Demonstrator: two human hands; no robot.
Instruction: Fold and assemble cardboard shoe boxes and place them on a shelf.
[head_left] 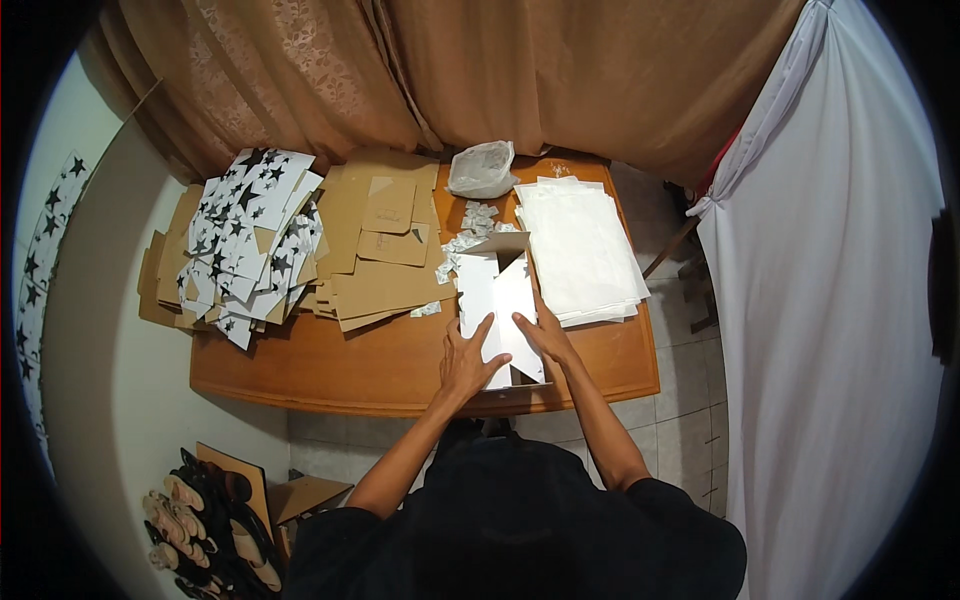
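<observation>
A long white cardboard box stands near the front edge of the wooden table, with black stars printed on part of it. Its two long flaps tilt inward, leaving a dark gap between them, and a short end flap stands up at the far side. My left hand grips the left side, thumb and fingertips over the left flap. At the right side, my right hand has its thumb on the right flap, while its other fingers go down outside the wall, partly hidden.
Star-printed card pieces lie heaped at the left beside flat brown cardboard. Small white packets and a clear plastic bag lie behind the box. White sheets are stacked at the right. Shoes sit at lower left.
</observation>
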